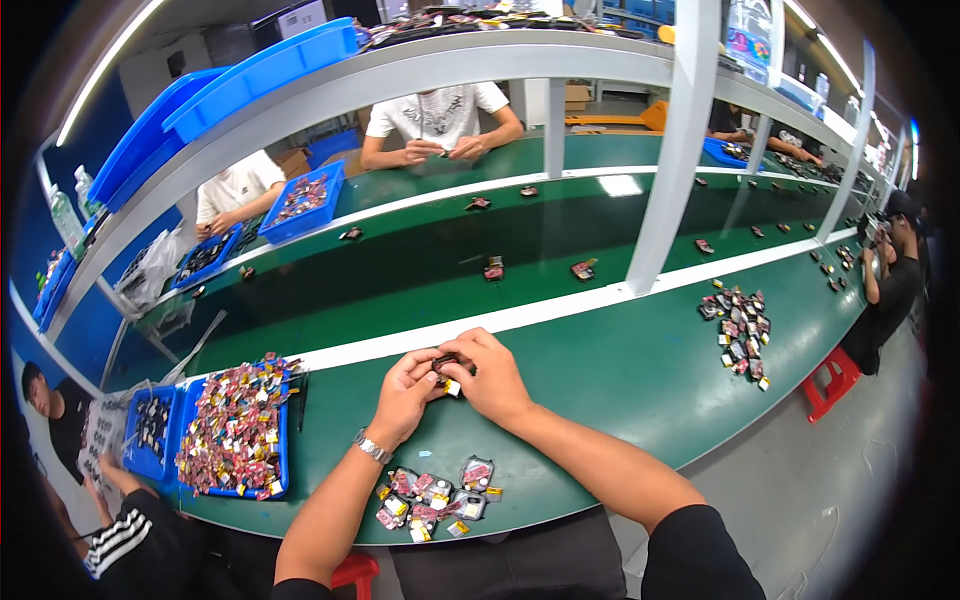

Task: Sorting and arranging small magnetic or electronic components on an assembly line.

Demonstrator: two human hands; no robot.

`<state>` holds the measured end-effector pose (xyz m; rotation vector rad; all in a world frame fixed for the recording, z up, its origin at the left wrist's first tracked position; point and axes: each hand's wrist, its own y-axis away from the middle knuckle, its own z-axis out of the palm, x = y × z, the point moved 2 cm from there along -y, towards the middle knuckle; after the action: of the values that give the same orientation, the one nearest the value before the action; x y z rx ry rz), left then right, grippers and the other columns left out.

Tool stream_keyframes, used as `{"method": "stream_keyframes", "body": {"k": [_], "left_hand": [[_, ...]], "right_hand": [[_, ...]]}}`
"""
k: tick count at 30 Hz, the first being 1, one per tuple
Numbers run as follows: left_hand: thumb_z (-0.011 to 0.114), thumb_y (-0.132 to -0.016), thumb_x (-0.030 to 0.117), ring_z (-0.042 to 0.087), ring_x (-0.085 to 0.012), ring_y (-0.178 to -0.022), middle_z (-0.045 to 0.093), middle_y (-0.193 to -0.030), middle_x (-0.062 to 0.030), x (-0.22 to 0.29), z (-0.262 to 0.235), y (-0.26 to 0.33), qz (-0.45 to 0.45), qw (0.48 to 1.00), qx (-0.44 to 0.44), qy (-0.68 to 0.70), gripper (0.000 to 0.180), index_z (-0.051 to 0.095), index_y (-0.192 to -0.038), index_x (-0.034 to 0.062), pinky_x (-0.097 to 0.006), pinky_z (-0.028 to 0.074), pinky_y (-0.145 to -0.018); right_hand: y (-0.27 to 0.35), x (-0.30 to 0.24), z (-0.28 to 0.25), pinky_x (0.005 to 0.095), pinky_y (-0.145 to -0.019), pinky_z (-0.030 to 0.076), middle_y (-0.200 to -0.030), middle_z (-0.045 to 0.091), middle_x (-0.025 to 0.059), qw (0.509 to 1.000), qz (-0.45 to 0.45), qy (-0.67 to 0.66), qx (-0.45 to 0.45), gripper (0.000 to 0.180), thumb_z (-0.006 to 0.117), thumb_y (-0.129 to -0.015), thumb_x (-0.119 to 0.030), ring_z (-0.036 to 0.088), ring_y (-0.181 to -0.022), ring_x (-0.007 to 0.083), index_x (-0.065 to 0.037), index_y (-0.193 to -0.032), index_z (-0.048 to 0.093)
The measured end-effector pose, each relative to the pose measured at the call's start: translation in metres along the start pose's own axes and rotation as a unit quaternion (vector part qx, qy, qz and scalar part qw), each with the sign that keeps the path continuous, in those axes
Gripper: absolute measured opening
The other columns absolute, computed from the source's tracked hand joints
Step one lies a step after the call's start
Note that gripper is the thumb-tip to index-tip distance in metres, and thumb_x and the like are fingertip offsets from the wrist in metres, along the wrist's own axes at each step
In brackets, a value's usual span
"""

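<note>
Both of my hands meet over the green bench, fingers pinched around one small black electronic casing [443, 362] with a yellow-and-white part at its lower side. My left hand [402, 392], with a metal watch on the wrist, grips the casing from the left. On its other side, my right hand [492, 378] has thumb and fingers closed on it; fingers hide much of the casing. Close to my body lies a group of black casings [473, 472] with pink circuit boards and yellow-and-white parts. A tiny pale blue piece [425, 454] lies just beyond them.
Left of my arms stands a blue tray [287, 475] heaped with pink boards, beside another blue tray [172, 405] of black parts. Assembled casings [742, 335] are piled to the right. A white post [672, 150] and overhead shelf cross ahead; co-workers sit around the bench.
</note>
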<state>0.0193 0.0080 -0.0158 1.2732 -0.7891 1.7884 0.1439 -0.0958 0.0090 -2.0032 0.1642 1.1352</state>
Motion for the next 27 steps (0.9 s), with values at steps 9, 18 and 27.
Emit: {"method": "stream_keyframes", "body": {"k": [9, 18, 27], "left_hand": [[0.048, -0.097, 0.000, 0.063, -0.0171, -0.105, 0.061, -0.123, -0.0121, 0.001, -0.008, -0.002, 0.028, 0.997, 0.068, -0.005, 0.040, 0.039, -0.135, 0.0072, -0.031, 0.055, -0.085], [0.047, -0.097, 0.002, 0.063, -0.0268, -0.108, 0.054, -0.131, -0.0184, 0.014, -0.023, -0.003, 0.069, 0.983, 0.172, 0.009, 0.036, 0.040, -0.132, 0.0021, -0.037, 0.055, -0.090], [0.053, -0.092, 0.004, 0.066, -0.0272, -0.101, 0.058, -0.121, -0.0186, 0.001, -0.015, -0.021, 0.091, 0.988, 0.121, -0.039, 0.033, 0.047, -0.124, -0.0037, -0.034, 0.055, -0.084]], "right_hand": [[-0.032, 0.016, 0.004, 0.0264, -0.067, 0.053, -0.092, 0.063, 0.0079, 0.990, 0.086, 0.000, -0.108, 0.021, 0.077, -0.077, -0.005, 0.063, -0.072, 0.0134, -0.001, -0.095, 0.066], [-0.121, 0.095, 0.037, 0.0338, -0.071, 0.054, -0.082, 0.070, 0.0139, 0.970, 0.224, 0.059, -0.076, 0.031, 0.086, -0.067, -0.019, 0.069, -0.075, 0.0231, -0.003, -0.084, 0.067], [-0.109, 0.122, -0.132, 0.0412, -0.074, 0.048, -0.092, 0.059, 0.0135, 0.745, 0.128, 0.653, 0.052, 0.030, 0.067, -0.079, -0.022, 0.057, -0.092, 0.0294, 0.000, -0.097, 0.060]]}}
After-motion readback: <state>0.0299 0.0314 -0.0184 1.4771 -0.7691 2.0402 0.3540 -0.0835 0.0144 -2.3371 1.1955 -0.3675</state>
